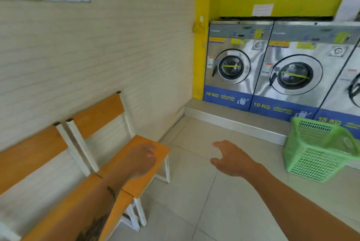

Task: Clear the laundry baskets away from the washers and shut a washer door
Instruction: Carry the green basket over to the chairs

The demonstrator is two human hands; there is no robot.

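A: What sits farthest left?

B: An orange bench (134, 162) with white legs runs along the pale wall. The left hand (141, 159) hangs just over its seat end, fingers loosely curled inward, gripping nothing.

A: And across from that hand?

B: The right hand (230, 159) reaches out over the tiled floor (194, 192), fingers spread and slack, empty, thumb up. Both hands are well apart from each other.

A: Where is the basket?

B: A green laundry basket (319, 155) stands tilted on the floor to the right of the right hand, near but not touching it, at the foot of the raised step (233, 119).

A: The machines?

B: Beyond both hands, on that step, the leftmost washer (233, 65) and the second washer (296, 75) show round doors closed. A third washer (350, 88) is cut off by the frame edge; its door's state cannot be told.
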